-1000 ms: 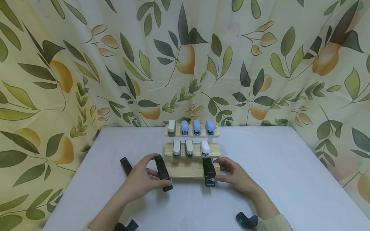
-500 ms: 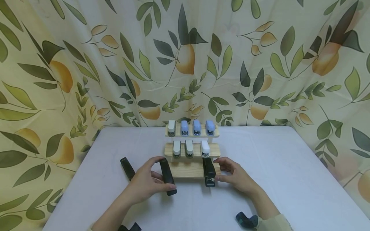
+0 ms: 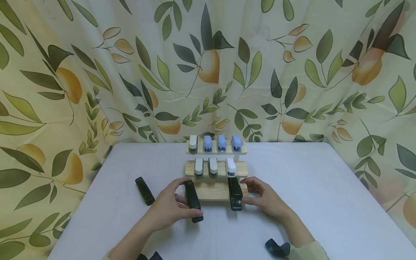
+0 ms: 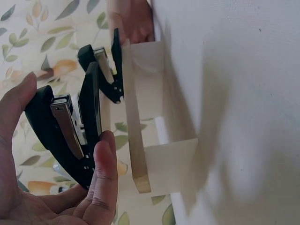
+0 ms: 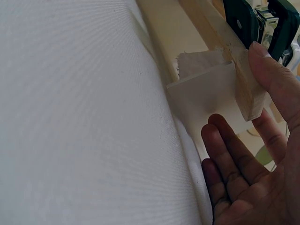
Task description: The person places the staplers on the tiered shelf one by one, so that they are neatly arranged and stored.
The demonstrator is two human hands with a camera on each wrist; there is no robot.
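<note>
My left hand (image 3: 165,207) holds a black stapler (image 3: 194,202) between thumb and fingers, just in front of the left part of the wooden tiered stand (image 3: 208,191). In the left wrist view this stapler (image 4: 58,133) is tilted, apart from the board. Another black stapler (image 3: 235,194) sits at the right end of the lowest board, its front overhanging the edge. Beside it, my right hand (image 3: 264,198) rests at the board's end. In the right wrist view the thumb (image 5: 269,68) touches by the stapler's base, while the other fingers lie loosely extended near the white support (image 5: 206,89).
A third black stapler (image 3: 144,191) lies on the white-covered table (image 3: 312,173) at the left. Small white and grey staplers (image 3: 212,168) stand on the middle tier. Blue staplers (image 3: 221,143) and a pale one (image 3: 193,143) occupy the top. A leaf-patterned curtain (image 3: 208,72) hangs behind.
My left hand has carried its black stapler to the right and slightly toward me, exposing more of the stapler lying at the left. My right hand has stayed in place.
</note>
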